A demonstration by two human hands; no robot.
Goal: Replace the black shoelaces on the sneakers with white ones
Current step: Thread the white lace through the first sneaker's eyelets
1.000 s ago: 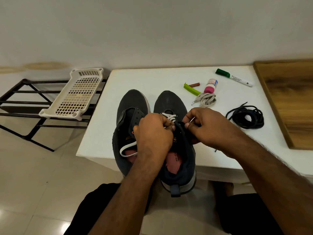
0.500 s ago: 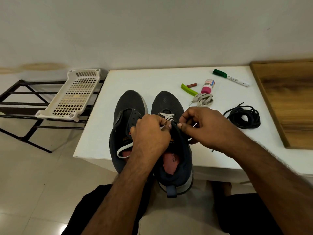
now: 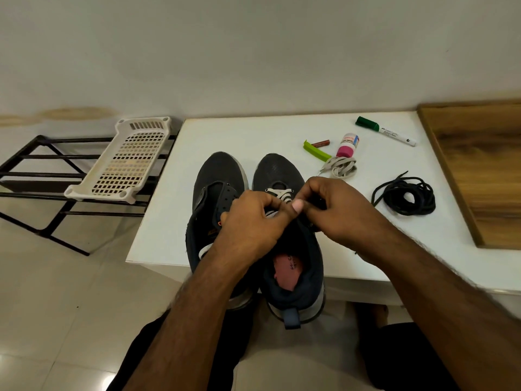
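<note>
Your hands, left (image 3: 251, 221) and right (image 3: 335, 210), pinch the white lace (image 3: 277, 193) at the right sneaker's (image 3: 293, 249) eyelets mid-frame; next, I'd judge, thread the following eyelet.

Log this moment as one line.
phase: lacing right sneaker | both hands: left, right on white lace | black laces: coiled on table
</note>
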